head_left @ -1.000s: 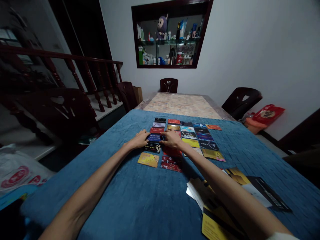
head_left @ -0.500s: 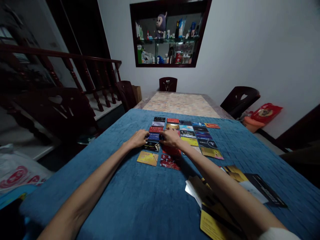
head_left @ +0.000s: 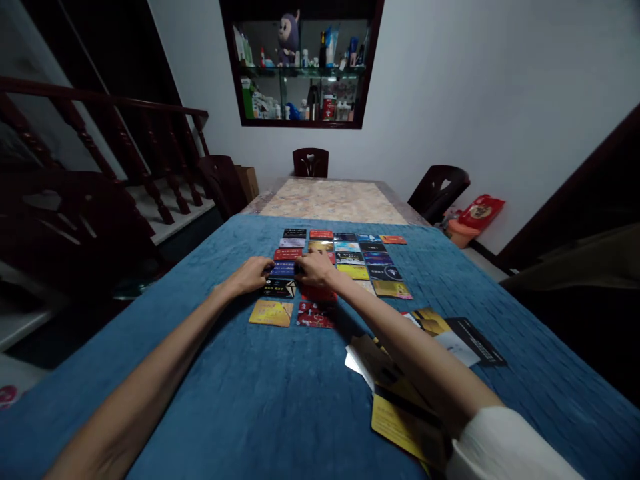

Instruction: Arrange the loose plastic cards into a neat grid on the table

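A blue card [head_left: 283,269] lies in the left column of a grid of cards on the blue cloth. My left hand [head_left: 254,274] touches its left edge with curled fingers. At its right edge are the bent fingers of my right hand [head_left: 316,269], which covers part of the cards beneath. Above the blue card is a red card [head_left: 289,255], and below it a black card [head_left: 279,288] with a white line pattern. Nearest to me are a yellow card [head_left: 271,313] and a dark red patterned card [head_left: 315,315]. More cards, among them a plain yellow one [head_left: 353,272], fill columns to the right.
Loose cards, including a yellow one [head_left: 400,417] and a black one [head_left: 477,340], lie on the blue cloth [head_left: 240,400] around my right forearm. Chairs [head_left: 439,190] surround the table. Beyond the cloth is a beige tabletop [head_left: 333,200].
The view has turned to the right, so everything sits further left. Both hands stay at the blue card's edges, and the cards keep their arrangement.
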A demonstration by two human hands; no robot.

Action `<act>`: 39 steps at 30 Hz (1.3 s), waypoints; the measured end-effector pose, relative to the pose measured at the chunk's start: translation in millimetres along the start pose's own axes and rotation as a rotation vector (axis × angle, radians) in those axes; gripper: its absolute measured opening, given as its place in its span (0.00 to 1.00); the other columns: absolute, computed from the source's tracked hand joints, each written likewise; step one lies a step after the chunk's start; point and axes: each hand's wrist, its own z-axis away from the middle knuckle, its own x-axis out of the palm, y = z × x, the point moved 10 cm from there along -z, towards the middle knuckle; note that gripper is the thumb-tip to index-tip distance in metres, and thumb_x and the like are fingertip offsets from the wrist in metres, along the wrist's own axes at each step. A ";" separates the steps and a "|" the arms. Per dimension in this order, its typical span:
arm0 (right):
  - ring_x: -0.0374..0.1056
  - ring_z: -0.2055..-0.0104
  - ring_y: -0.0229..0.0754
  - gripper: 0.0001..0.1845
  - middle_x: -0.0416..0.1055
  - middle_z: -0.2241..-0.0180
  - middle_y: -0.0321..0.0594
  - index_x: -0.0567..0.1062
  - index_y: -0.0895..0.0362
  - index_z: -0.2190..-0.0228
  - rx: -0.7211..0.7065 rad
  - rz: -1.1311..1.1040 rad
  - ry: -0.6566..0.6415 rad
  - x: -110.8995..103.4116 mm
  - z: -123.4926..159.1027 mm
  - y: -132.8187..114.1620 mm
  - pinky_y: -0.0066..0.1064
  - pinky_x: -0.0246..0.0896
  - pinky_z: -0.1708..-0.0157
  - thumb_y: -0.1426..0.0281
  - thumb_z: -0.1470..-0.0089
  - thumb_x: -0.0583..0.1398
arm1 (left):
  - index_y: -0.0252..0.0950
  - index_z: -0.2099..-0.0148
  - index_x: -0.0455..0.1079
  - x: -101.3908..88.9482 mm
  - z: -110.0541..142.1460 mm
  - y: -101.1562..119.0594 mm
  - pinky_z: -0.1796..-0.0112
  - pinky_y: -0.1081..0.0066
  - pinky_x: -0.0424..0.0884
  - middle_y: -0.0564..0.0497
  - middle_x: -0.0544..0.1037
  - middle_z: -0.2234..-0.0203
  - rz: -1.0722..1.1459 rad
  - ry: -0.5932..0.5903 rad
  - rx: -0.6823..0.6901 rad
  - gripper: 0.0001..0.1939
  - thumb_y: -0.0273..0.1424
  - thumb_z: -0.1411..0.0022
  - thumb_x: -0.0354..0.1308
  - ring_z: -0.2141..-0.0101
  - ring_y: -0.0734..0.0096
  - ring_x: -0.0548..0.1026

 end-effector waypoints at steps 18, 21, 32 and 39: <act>0.58 0.49 0.52 0.12 0.77 0.57 0.48 0.79 0.57 0.60 0.031 -0.013 0.224 -67.8 75.5 60.6 0.39 0.47 0.59 0.70 0.38 0.56 | 0.29 0.53 0.75 -33.8 -0.1 17.1 0.59 0.64 0.71 0.40 0.80 0.62 -0.113 0.157 0.029 0.22 0.28 0.44 0.46 0.61 0.56 0.77; 0.59 0.52 0.50 0.11 0.78 0.62 0.46 0.79 0.57 0.65 0.029 -0.012 0.314 -76.5 102.3 72.2 0.39 0.45 0.59 0.71 0.38 0.56 | 0.30 0.57 0.76 -42.0 3.6 37.4 0.58 0.64 0.71 0.41 0.79 0.63 -0.113 0.205 0.090 0.19 0.29 0.41 0.45 0.61 0.57 0.76; 0.61 0.52 0.50 0.15 0.78 0.64 0.44 0.80 0.54 0.65 0.080 -0.006 0.453 -73.9 186.1 98.1 0.41 0.49 0.55 0.68 0.36 0.53 | 0.34 0.61 0.75 -53.1 16.8 126.3 0.59 0.64 0.68 0.44 0.77 0.65 -0.057 0.311 0.299 0.11 0.26 0.37 0.50 0.63 0.61 0.73; 0.65 0.55 0.49 0.14 0.77 0.67 0.43 0.79 0.54 0.67 0.124 -0.031 0.611 -67.5 243.4 122.8 0.41 0.53 0.56 0.66 0.37 0.55 | 0.32 0.61 0.74 -45.9 26.9 185.8 0.62 0.67 0.67 0.45 0.75 0.66 -0.112 0.275 0.427 0.10 0.21 0.38 0.51 0.64 0.65 0.71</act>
